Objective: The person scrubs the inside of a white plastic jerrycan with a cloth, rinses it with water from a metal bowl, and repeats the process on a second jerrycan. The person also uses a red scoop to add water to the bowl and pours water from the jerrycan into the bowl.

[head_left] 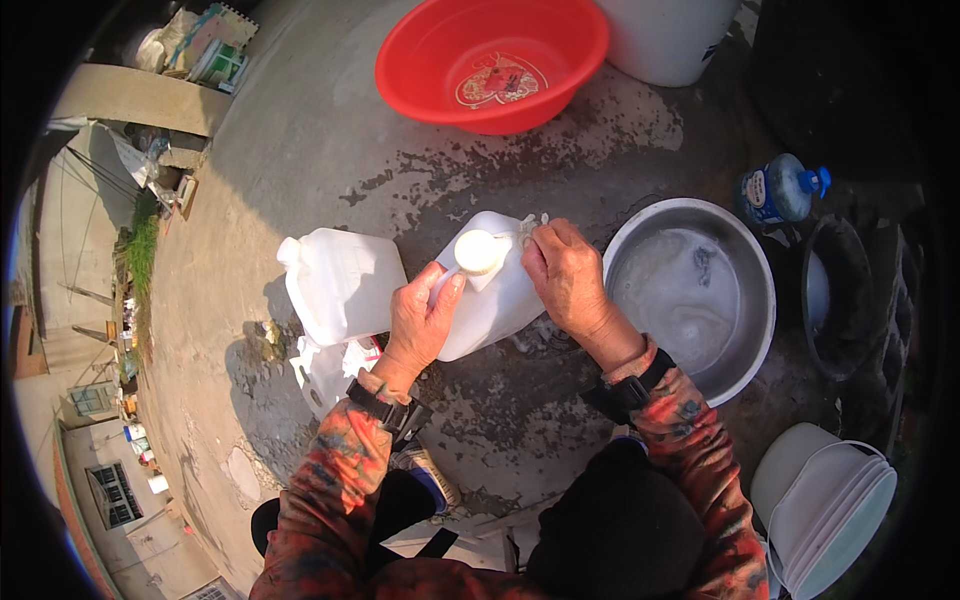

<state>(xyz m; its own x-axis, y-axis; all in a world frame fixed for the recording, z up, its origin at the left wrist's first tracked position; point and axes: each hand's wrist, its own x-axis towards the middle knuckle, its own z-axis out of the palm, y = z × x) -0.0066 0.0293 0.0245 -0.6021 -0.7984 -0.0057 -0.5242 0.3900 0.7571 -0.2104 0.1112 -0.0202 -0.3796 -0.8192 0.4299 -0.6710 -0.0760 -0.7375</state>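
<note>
– Where's the jug (505, 318)?
– Between the other jug (352, 285) and the bowl (757, 300), left hand (420, 317) clamped on its handle; whether the right hand (568, 272) grips anything, I can't tell
– Any risk?
– If that left grip loosened, it could tip onto the wet ground (490, 400)

From here I count two hands (412, 322) (572, 275), two capped white jugs (500, 312) (352, 290), one red basin (425, 60), one metal basin (753, 300), one blue-topped bottle (776, 190).

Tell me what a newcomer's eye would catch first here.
Probably the large red basin at the top, the boldest colour in view. Next, the hands at a white jug with a cream cap in the centre, then the silvery basin of cloudy liquid to the right.
</note>
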